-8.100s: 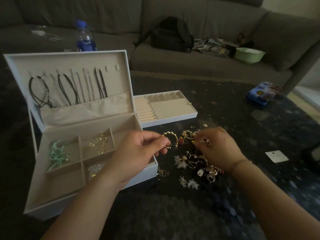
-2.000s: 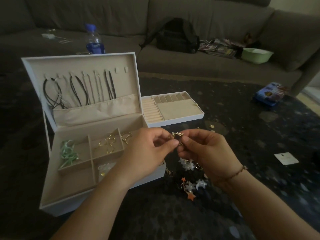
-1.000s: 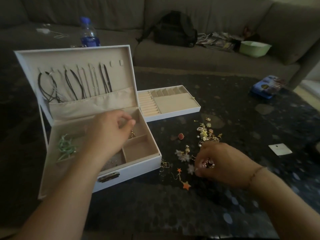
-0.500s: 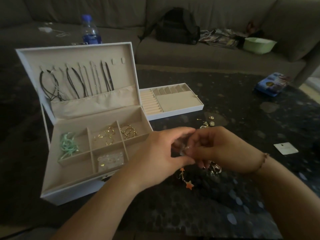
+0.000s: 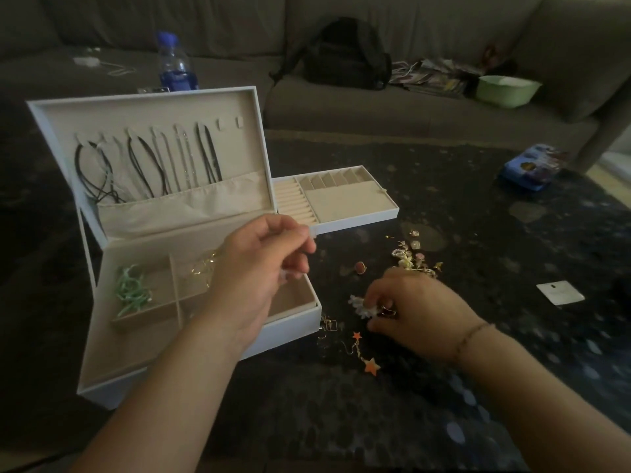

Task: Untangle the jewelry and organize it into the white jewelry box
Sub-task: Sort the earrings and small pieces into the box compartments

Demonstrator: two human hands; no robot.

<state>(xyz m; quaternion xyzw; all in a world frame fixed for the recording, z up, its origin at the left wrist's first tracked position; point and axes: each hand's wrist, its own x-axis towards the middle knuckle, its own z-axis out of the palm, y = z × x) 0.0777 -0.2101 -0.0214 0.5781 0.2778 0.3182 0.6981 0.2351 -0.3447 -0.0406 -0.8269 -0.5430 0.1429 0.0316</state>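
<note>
Whereas half a second ago both hands met over the table working one small piece, they have now parted: the left hand (image 5: pixel 263 268) has swung over the right end of the white jewelry box (image 5: pixel 102 380), and the right hand (image 5: pixel 413 308) has dropped to the loose jewelry (image 5: pixel 413 259) on the table.

The table (image 5: pixel 341 421) is dark and speckled. The box stands open on its left side, cords hanging in the lid (image 5: pixel 146 110), green ribbon (image 5: pixel 131 291) and gold pieces (image 5: pixel 203 268) in its front compartments. A separate tray (image 5: pixel 355 220) lies just behind and to the right. An orange star earring (image 5: pixel 371 365) and a white card (image 5: pixel 560 292) lie on the table. Behind, on a grey sofa (image 5: pixel 426 114), sit a black backpack (image 5: pixel 348 52) and a green bowl (image 5: pixel 507 90); a water bottle (image 5: pixel 174 63) stands behind the box.

The left hand's fingers curl toward the thumb as if pinching; whatever it holds is too blurred to name. The right hand, palm down, pinches a white flower piece (image 5: pixel 362 305).
</note>
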